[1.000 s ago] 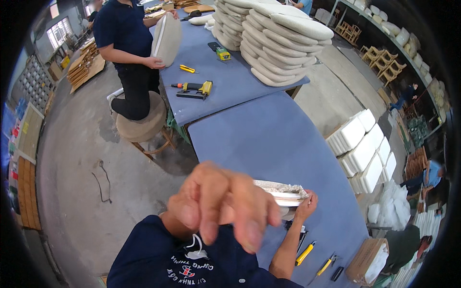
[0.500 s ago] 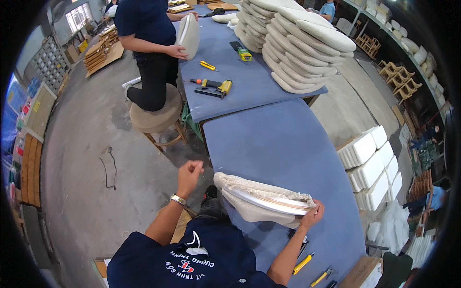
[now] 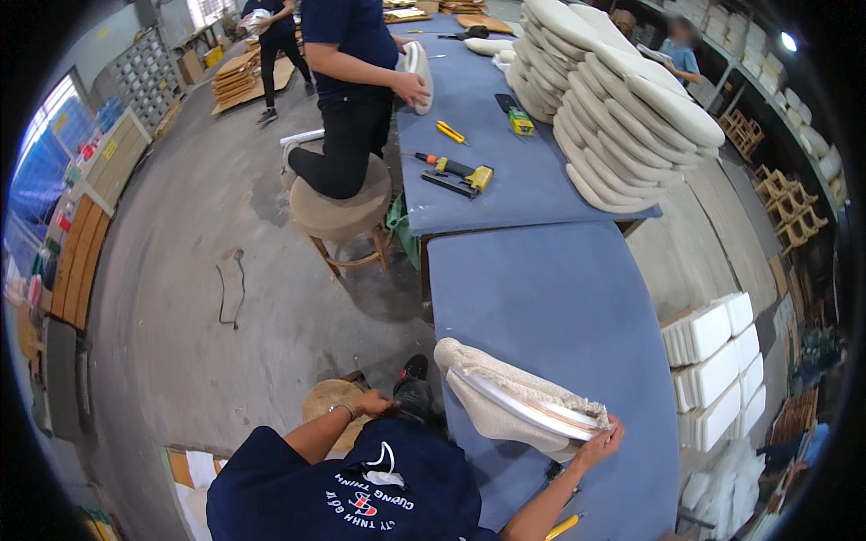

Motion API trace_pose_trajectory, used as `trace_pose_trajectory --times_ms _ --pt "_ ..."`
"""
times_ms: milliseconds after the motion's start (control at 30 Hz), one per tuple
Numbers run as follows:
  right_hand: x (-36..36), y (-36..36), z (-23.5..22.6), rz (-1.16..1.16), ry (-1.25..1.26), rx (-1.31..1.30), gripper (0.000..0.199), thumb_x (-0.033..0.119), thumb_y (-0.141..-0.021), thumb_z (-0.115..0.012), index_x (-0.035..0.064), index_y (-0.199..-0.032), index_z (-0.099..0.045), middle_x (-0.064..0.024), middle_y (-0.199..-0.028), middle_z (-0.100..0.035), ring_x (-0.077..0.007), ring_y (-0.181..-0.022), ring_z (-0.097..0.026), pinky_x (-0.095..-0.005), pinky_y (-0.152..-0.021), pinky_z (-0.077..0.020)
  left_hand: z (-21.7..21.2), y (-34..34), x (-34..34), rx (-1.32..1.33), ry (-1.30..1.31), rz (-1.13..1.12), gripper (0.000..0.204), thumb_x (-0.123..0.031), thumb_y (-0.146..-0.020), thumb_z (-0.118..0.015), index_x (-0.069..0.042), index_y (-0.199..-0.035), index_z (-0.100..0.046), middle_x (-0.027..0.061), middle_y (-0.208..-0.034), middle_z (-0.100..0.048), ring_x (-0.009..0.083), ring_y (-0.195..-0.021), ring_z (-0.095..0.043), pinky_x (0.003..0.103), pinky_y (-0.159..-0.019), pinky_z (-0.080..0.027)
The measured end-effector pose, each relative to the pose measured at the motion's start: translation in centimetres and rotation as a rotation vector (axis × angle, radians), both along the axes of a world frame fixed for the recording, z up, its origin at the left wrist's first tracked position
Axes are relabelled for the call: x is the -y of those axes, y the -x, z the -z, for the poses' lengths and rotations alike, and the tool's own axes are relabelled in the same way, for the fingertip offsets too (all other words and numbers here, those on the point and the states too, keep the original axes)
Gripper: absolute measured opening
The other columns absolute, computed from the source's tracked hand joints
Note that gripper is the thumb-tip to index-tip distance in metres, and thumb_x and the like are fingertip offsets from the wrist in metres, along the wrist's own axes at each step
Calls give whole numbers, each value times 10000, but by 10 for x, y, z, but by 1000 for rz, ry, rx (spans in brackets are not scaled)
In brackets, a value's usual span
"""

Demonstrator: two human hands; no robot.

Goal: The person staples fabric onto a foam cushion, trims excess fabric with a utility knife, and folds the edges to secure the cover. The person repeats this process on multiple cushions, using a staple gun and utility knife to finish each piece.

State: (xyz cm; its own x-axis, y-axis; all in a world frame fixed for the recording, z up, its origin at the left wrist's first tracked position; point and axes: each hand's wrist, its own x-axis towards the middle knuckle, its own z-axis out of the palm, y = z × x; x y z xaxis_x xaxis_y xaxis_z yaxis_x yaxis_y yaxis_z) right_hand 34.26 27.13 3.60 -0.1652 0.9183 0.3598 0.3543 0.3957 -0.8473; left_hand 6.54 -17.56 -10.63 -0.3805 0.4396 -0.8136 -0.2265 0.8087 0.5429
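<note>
A cream fabric-covered seat cushion (image 3: 505, 406) stands tilted on the near blue table, its frayed fabric edge and a white and wooden rim turned up. My right hand (image 3: 602, 442) grips its right end, fingers wrapped round the fabric edge. Low beside my dark-trousered thigh is my left hand (image 3: 372, 403), away from the cushion. Its fingers look curled together, and whatever they hold, if anything, is hidden. Next to it shows a round stool (image 3: 332, 410). A yellow cutter knife (image 3: 563, 527) lies near my right forearm.
On the far table lie a yellow staple gun (image 3: 465, 176), another yellow cutter (image 3: 451, 132) and tall stacks of cushions (image 3: 622, 135). A co-worker kneels on a padded stool (image 3: 343, 212), holding a cushion (image 3: 417, 77). White foam pads (image 3: 717, 370) are piled right; a black cord (image 3: 234, 293) lies on the floor.
My left hand has dropped from beside the cushion's left end to my thigh. My right hand keeps its grip on the cushion. The view has shifted, and another person appears at the back left.
</note>
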Motion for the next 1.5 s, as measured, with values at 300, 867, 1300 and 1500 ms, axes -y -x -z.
trace_pose_trajectory --times_ms 300,867,1300,1500 --pt "-12 -9 26 -44 -56 -31 321 194 -1073 -415 -17 -1095 -657 -139 -1077 -647 -272 -1005 -617 -408 -917 -489 -170 59 -90 -535 -874 -659 568 -420 -1029 -607 -2 -1411 -567 137 -1358 -637 193 -1239 -608 322 -1069 -465" --pt "5 9 5 10 -166 88 270 135 -1029 -468 15 -982 -705 -137 -995 -685 -322 -975 -610 -412 -906 -468 -466 -67 -154 -819 -2376 225 621 -375 -952 -697 -196 -1508 -486 189 -1498 -531 377 -1385 -466 552 -1206 -213" --pt "5 1 4 36 -85 -31 250 77 -1012 -501 -12 -1007 -735 -123 -1086 -721 -273 -1070 -647 -386 -965 -480 -293 48 -140 -1047 -893 160 579 -199 -928 -742 -11 -1437 -540 148 -1435 -601 301 -1340 -555 405 -1117 -435" --pt "6 -4 0 -5 -63 36 255 105 -1037 -508 -27 -1043 -726 -137 -1116 -703 -279 -1120 -634 -391 -1012 -463 -202 32 -119 -437 -801 -163 541 -219 -944 -755 -80 -1437 -581 96 -1449 -588 202 -1323 -558 386 -1128 -437"
